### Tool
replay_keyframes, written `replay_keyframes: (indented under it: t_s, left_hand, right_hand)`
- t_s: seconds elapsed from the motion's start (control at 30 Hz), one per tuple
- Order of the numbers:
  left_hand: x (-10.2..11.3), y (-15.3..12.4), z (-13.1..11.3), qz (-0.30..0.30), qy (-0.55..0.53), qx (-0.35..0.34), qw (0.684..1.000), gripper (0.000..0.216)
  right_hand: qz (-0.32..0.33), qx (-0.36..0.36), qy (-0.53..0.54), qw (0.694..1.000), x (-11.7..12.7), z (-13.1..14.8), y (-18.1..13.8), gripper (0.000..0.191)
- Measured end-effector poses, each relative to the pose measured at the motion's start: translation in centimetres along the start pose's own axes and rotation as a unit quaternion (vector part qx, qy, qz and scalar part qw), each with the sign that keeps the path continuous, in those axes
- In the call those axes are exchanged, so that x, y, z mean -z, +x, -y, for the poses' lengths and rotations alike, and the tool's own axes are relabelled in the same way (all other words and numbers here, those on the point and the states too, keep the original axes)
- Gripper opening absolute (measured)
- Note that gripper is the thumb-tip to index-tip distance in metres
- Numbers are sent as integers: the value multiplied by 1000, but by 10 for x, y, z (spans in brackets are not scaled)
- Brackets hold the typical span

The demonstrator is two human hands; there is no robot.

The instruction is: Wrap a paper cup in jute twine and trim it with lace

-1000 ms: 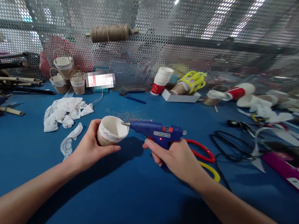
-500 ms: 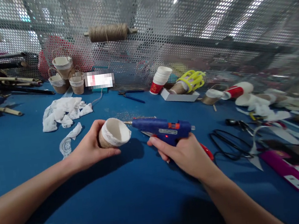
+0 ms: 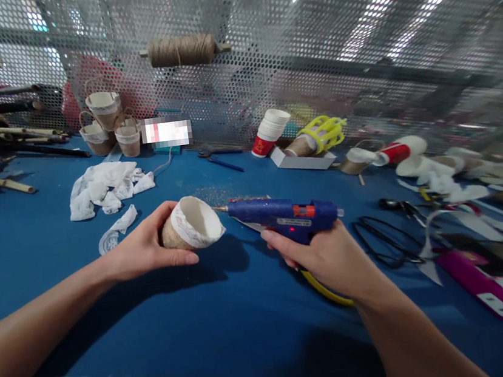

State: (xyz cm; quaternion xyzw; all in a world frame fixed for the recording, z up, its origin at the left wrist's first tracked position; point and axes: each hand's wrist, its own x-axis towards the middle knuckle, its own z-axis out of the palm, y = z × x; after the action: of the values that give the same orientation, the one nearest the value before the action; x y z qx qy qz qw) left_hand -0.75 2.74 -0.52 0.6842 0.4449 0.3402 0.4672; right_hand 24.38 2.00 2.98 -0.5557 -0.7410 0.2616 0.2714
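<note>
My left hand (image 3: 148,244) is wrapped round a paper cup (image 3: 191,223) covered in brown twine, with white lace about its rim. The cup leans to the right, its mouth facing up and toward me. In my right hand (image 3: 319,256) is a blue glue gun (image 3: 277,214) with a small red light lit on its side. Its metal nozzle points left at the lace rim, close to it; whether they touch I cannot tell. Left of the cup lie a short lace strip (image 3: 116,229) and a heap of white lace (image 3: 107,185).
Small twine baskets (image 3: 105,118) stand at the back left, near blue-handled pliers (image 3: 223,160). Stacked paper cups (image 3: 270,132) are by a white box (image 3: 305,160). A black cable (image 3: 386,242) and a purple power strip (image 3: 479,289) lie to the right. A scissors' yellow handle (image 3: 325,289) shows below my right hand.
My right hand has drawn the glue gun slightly to the right, away from the cup. The cup has tilted a little further to the right in my left hand.
</note>
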Motion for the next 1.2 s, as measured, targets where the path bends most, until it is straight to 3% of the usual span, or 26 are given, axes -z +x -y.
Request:
replay_keyframes:
  t_s: [0.6,0.87,1.2]
  left_hand:
    - [2,0,1,-2,-19,5,1000,62]
    - [6,-1,2,43,-24,1,999,63]
    - [9,0,3,54,-24,12,998,63]
  right_hand:
    - [0,-1,12,1000,1,-3,0,24]
    - [32,-21,56,998,3,-1,2,25]
    - [51,-3,0,999,7,0,2,25]
